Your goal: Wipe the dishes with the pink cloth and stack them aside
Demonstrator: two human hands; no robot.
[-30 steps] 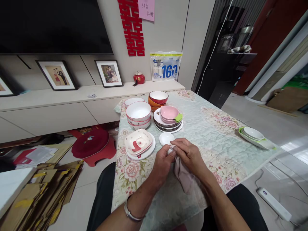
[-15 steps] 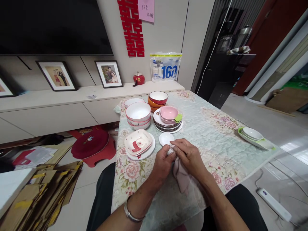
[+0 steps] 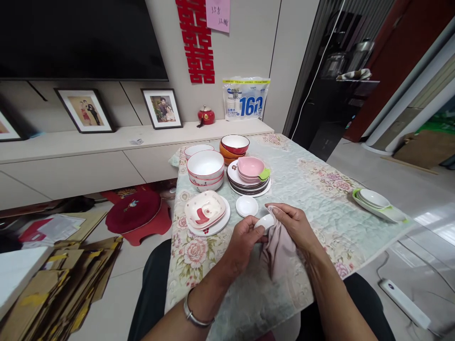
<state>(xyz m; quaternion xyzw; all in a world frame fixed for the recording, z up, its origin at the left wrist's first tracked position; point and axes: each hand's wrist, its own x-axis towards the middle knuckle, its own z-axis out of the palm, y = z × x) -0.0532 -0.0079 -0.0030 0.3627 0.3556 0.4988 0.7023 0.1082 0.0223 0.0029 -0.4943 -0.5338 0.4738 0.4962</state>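
Note:
My left hand [image 3: 245,237] grips a small white dish [image 3: 266,221] by its left side, thumb on top. Gathered in my right hand [image 3: 293,222] is a pinkish-grey cloth [image 3: 279,248], pressed against the dish's right edge and hanging down below it. Just beyond my hands a small white saucer [image 3: 247,206] rests on the floral tablecloth [image 3: 320,208]. To the left of it, square bear-patterned dishes [image 3: 205,208] sit on a white plate [image 3: 222,222].
White bowls [image 3: 205,166] are stacked behind, beside red and orange bowls [image 3: 234,143]. Pink bowls [image 3: 250,168] top a pile of plates [image 3: 249,188]. At the far right lie green-edged dishes [image 3: 375,201]. A red stool [image 3: 138,218] and flattened cardboard [image 3: 64,284] are on the floor.
My hands have moved apart, bringing the small white dish between them into view. The right hand has shifted right with the cloth, and the saucer on the table is fully uncovered.

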